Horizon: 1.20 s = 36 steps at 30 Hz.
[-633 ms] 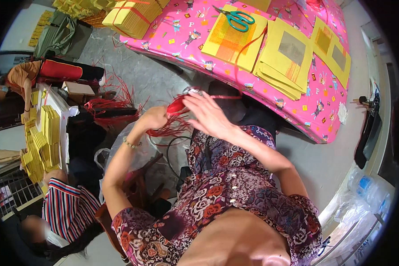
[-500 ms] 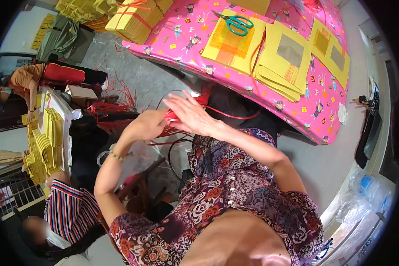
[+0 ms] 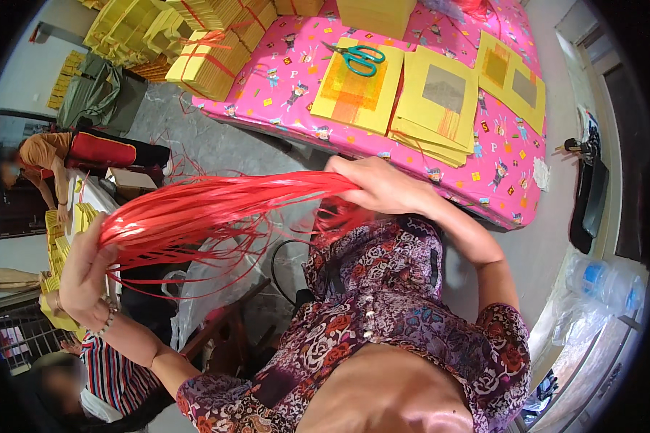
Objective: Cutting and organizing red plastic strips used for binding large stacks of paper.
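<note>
I held a bundle of red plastic strings [image 3: 217, 209] stretched across my front, my left hand [image 3: 87, 278] closed around its looped end out at nine o'clock and my right hand [image 3: 383, 189] gripping the other end up near one o'clock, fingers curled tight over the strands. The bundle ran almost level between the two hands, with loose strings sagging and fanning below it toward six o'clock. A beaded bracelet [image 3: 107, 322] sat on my left wrist. My patterned blouse [image 3: 383, 303] filled the lower middle of the view, and a black cable [image 3: 285, 263] looped just beside it under the strings. Further out at eight o'clock sat a person in a striped shirt [image 3: 112, 375], near a white counter stacked with yellow paper sheets [image 3: 58, 234]. Past my right hand, at twelve o'clock, stood the pink-patterned counter [image 3: 498, 180], well apart from the bundle. On it lay a stack of yellow paper sheets [image 3: 433, 108] with a grey square in the middle, another stack [image 3: 354, 90] beside it with orange centres, and a pair of teal-handled scissors [image 3: 357, 58] resting on top of that one. Toward eleven o'clock were bundles of yellow paper tied with red string [image 3: 209, 65], some on the counter's edge and some on the floor. At ten o'clock another person in an orange top [image 3: 40, 151] bent over, far from me. At three o'clock clear plastic bottles [image 3: 603, 281] lay on the floor.
</note>
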Available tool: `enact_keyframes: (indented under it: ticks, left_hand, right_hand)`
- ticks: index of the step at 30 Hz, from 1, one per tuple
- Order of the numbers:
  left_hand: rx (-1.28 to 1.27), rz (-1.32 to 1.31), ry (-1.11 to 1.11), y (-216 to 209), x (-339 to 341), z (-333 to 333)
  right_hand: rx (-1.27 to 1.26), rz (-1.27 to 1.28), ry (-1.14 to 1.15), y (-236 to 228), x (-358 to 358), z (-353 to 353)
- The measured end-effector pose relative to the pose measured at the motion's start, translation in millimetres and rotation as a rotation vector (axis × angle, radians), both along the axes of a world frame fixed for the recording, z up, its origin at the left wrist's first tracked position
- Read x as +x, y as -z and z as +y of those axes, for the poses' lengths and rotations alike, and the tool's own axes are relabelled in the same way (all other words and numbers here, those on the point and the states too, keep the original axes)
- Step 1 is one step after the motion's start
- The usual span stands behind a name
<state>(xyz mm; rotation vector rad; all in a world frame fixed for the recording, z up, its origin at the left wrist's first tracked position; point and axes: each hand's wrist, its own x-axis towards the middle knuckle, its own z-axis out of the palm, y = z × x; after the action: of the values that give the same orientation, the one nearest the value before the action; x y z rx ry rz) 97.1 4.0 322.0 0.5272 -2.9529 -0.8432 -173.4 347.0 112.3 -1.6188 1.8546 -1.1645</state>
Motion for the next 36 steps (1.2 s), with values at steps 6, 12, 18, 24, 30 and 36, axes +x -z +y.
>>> enact_keyframes:
  ticks: [6, 12, 18, 24, 30, 36]
  left_hand:
    - [0.319, 0.329, -0.319, 7, 18, -50]
    - [0.59, 0.653, -0.026, 43, 32, -87]
    - [0.734, 0.589, 0.065, 70, 14, -88]
    - [0.893, 0.381, -0.041, 135, -12, -82]
    - [0.947, -0.264, -0.137, 201, -71, -15]
    - [1.042, -0.643, 0.334, 319, -115, 10]
  right_hand:
    - [0.067, 0.073, 0.008, -64, -23, 49]
    - [-0.34, 0.184, 0.174, -135, -51, 23]
    - [-0.448, 0.687, 0.21, -201, -96, 15]
    - [-0.193, 1.193, 0.395, -181, -153, 58]
    - [-0.172, 1.282, 0.466, -139, -199, 100]
    - [-0.039, 1.262, 0.464, -112, -187, 106]
